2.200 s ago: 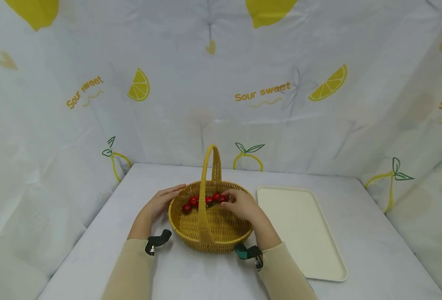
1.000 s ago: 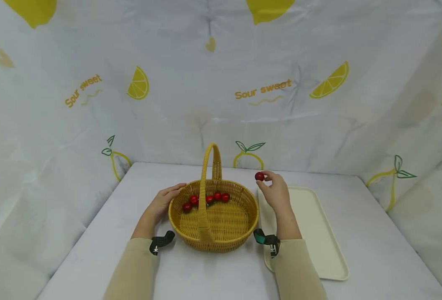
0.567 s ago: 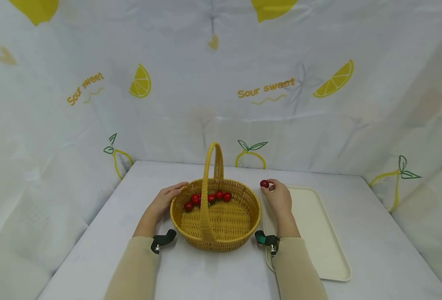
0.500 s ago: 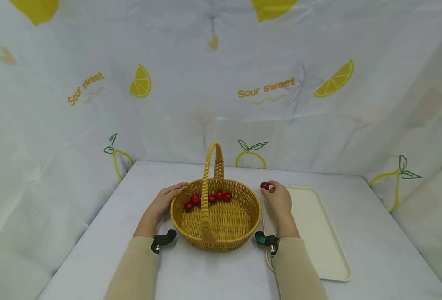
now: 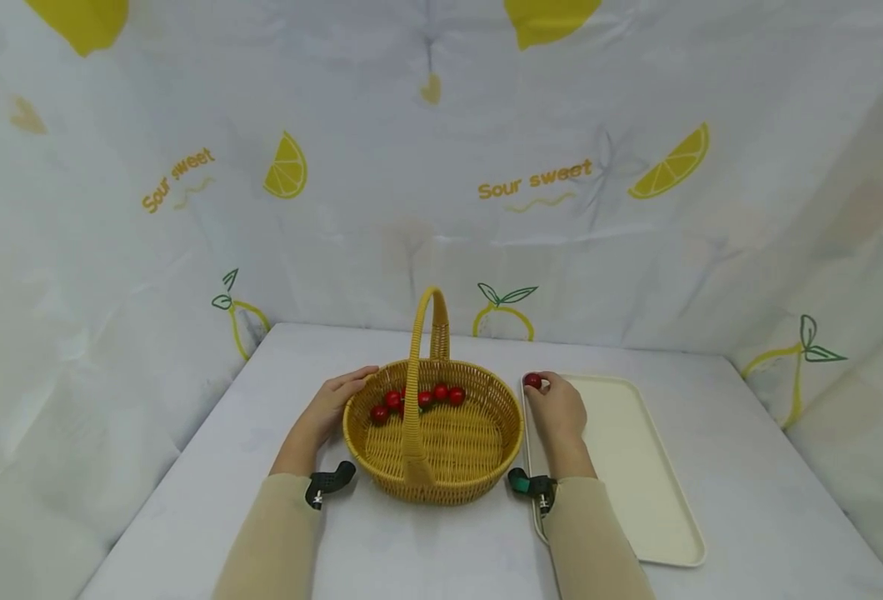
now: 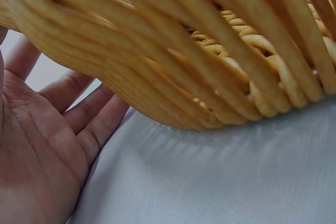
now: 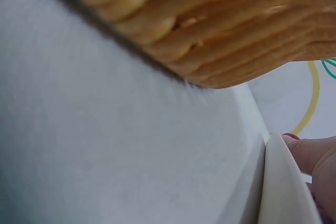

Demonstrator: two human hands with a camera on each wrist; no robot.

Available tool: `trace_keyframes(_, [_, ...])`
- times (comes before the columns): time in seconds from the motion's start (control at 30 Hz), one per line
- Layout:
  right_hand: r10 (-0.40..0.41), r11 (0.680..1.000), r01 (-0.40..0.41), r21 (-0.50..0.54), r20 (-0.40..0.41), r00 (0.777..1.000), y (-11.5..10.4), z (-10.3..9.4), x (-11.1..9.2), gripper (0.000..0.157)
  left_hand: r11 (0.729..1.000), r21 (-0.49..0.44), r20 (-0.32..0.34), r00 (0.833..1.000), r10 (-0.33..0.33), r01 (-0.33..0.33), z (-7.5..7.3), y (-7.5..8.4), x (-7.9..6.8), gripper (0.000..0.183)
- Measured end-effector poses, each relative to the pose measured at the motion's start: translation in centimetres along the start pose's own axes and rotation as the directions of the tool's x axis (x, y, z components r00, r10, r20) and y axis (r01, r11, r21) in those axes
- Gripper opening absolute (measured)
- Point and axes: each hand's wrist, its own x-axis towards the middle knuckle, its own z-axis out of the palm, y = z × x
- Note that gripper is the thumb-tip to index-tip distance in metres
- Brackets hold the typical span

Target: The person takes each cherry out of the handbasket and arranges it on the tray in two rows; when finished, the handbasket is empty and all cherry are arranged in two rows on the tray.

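Between thumb and fingertips, my right hand (image 5: 559, 412) pinches a dark red cherry (image 5: 532, 381) at the far left corner of a cream tray (image 5: 640, 467). In the right wrist view only a sliver of that cherry (image 7: 290, 136) shows past the tray rim (image 7: 286, 187). My left hand (image 5: 326, 408) rests against the left side of a yellow wicker basket (image 5: 441, 493); in the left wrist view its fingers (image 6: 92, 114) lie extended beside the woven wall (image 6: 173, 61). Several red cherries (image 5: 457, 396) lie in a row toward the basket's back, partly hidden by its handle (image 5: 415, 400).
The basket stands on a white-covered table (image 5: 404, 550), just left of the tray. A white cloth backdrop (image 5: 381, 225) with lemon prints rises behind the table and at both sides. Black camera mounts (image 5: 331, 482) sit at both wrists.
My right hand has taken a cherry out of the basket, carried it right over the tray's far left corner, then lowered it there. The left hand has stayed at the basket's side.
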Motion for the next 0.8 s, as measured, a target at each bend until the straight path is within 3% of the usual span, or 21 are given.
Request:
trace_keyframes(0.2, [0.006,1.0,-0.006,-0.012,0.001,1.0,0.2,0.3,0.2,0.042,1.0,-0.017,-0.007,1.0,-0.01,0.01,0.1,0.1,-0.2,0.044])
trace_keyframes(0.37, [0.015,1.0,-0.015,0.009,0.049,0.999,0.0,-0.3,0.2,0.05,1.0,-0.022,-0.012,1.0,-0.018,0.018,0.1,0.1,-0.2,0.043])
trace_keyframes(0.8, [-0.039,0.996,0.031,0.08,0.102,0.994,-2.5,-5.0,0.3,0.061,1.0,0.008,-0.013,1.0,-0.026,0.026,0.2,0.3,-0.3,0.043])
